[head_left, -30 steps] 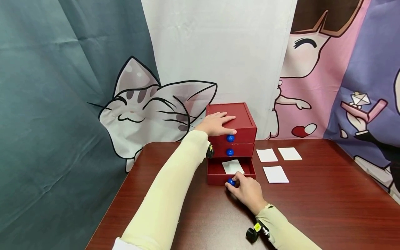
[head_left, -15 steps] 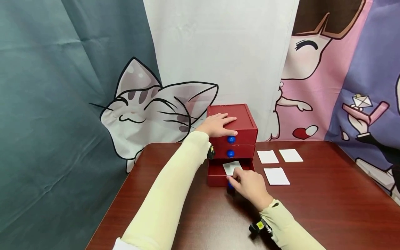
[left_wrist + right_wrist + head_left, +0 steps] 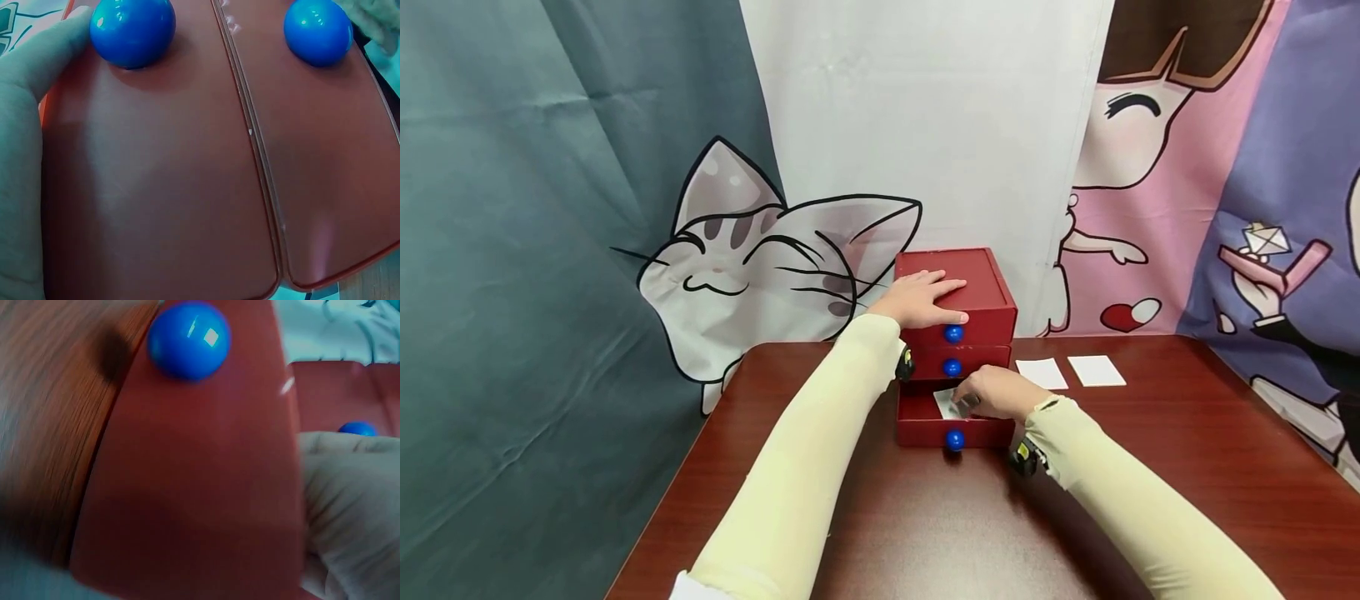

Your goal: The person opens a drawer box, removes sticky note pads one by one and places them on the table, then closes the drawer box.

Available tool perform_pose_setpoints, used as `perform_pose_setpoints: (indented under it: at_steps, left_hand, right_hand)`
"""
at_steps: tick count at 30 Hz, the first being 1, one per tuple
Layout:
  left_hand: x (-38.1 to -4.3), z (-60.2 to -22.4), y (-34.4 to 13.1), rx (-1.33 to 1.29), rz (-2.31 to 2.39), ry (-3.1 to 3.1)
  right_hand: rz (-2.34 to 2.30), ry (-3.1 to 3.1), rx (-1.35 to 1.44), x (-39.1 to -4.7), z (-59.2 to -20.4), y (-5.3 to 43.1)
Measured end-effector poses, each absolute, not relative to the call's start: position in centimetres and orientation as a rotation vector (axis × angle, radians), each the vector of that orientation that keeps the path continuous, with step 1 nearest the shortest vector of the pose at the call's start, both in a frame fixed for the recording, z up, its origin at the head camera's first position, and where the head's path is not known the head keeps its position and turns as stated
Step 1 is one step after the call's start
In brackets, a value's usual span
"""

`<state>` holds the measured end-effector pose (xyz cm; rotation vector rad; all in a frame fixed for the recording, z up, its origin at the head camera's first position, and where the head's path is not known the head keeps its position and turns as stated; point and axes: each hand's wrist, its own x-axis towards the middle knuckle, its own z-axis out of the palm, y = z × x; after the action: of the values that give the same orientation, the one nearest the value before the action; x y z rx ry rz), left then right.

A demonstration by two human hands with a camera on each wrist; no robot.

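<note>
A red three-drawer box point(image 3: 962, 279) stands at the table's far side, its bottom drawer point(image 3: 917, 433) pulled out. My left hand point(image 3: 921, 300) rests on the box top with fingers spread, the thumb over the upper front edge beside the top blue knob point(image 3: 132, 31). Inside the bottom drawer lies a white square of paper point(image 3: 945, 404). My right hand point(image 3: 996, 392) reaches over the drawer's right side, bent fingers down at the paper; I cannot tell whether they pinch it. The right wrist view shows the drawer's blue knob point(image 3: 187, 340), untouched, and hides the fingertips behind the drawer front.
White paper squares point(image 3: 1097, 371) lie on the brown table point(image 3: 925, 533) right of the box, one partly behind my right hand. The middle drawer's blue knob point(image 3: 952, 367) sits just above the opened drawer. A cartoon-printed cloth point(image 3: 925, 125) hangs behind the table.
My right hand has let go of the bottom drawer's knob, risen, and moved over the front into the drawer at the paper. The left hand stays on the box top.
</note>
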<state>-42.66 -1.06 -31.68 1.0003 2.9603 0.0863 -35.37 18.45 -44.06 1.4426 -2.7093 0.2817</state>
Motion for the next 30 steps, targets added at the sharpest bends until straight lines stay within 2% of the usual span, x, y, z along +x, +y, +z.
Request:
perform_pose_setpoints:
  at_steps: [10, 30]
  left_hand:
    - [-42.9, -31.7, -1.0, 0.988, 0.08, 2.966]
    - [-42.6, -31.6, -1.0, 1.004, 0.1, 2.962]
  right_hand:
    - [0.259, -2.836, 1.485, -37.2, -45.7, 18.5]
    - [0.087, -2.81, 1.449, -37.2, -46.0, 18.2]
